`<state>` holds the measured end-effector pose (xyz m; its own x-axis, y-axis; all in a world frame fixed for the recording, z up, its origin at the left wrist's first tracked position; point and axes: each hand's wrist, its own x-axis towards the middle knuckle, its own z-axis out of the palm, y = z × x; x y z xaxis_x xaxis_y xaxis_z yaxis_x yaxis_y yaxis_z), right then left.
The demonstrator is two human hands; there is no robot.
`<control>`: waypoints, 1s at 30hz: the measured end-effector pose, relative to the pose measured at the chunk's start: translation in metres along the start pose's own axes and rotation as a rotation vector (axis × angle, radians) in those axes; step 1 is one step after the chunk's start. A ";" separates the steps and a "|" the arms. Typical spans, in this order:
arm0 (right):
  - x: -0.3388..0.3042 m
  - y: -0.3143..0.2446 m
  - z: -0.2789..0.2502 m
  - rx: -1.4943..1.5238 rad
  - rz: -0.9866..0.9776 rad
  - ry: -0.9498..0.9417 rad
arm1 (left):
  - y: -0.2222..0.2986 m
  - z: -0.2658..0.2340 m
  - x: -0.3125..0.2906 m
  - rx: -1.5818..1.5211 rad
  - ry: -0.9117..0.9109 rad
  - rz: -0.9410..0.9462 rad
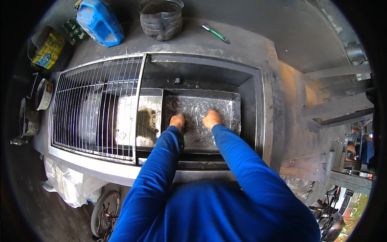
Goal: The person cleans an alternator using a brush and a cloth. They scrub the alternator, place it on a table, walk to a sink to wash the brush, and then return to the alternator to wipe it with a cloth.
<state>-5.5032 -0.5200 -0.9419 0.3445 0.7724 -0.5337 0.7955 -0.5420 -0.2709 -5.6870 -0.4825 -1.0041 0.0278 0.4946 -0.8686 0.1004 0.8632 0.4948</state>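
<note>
Both my hands reach down into a dark metal basin, over a shallow metal tray [197,139] with a scuffed, shiny floor. My left hand [177,121] is closed near the tray's left wall. Something dark and green [181,141] shows partly beside my left wrist; its kind is hidden. To the right, my right hand [211,119] is curled into a fist above the tray floor, and whatever its fingers hold is out of sight. A second tray section [149,137] with a dark stain adjoins on the left, partly under a wire grate [96,109].
Behind the basin rim [209,59] stand a blue jug [100,24] and a cut-off clear plastic container [160,22], with a green pen-like tool [215,33] nearby. A yellow-and-black container [48,50] and round tins [43,94] sit left. Plastic sheeting [72,181] and a bicycle wheel [105,213] are below.
</note>
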 end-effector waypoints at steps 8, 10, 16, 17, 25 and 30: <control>-0.029 -0.059 -0.017 0.386 -0.543 -0.179 | 0.015 0.007 -0.019 -0.160 -0.123 -0.058; -0.037 -0.057 -0.023 0.600 -0.472 -0.240 | 0.018 0.007 -0.025 -0.316 -0.226 -0.060; -0.009 -0.005 -0.023 0.441 -0.300 -0.134 | 0.027 0.004 -0.040 -0.245 -0.193 -0.062; 0.003 0.009 -0.028 0.441 -0.281 -0.089 | 0.026 0.005 -0.041 -0.230 -0.181 -0.050; -0.011 0.004 0.009 -0.031 -0.009 0.146 | 0.023 0.009 -0.047 -0.267 -0.146 -0.101; -0.028 -0.056 -0.006 0.027 -0.397 -0.025 | 0.027 0.021 -0.065 -0.141 -0.277 -0.013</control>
<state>-5.5545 -0.5092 -0.9076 0.0003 0.9153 -0.4027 0.8507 -0.2118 -0.4810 -5.6651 -0.4936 -0.9353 0.2997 0.4536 -0.8393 -0.0362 0.8845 0.4651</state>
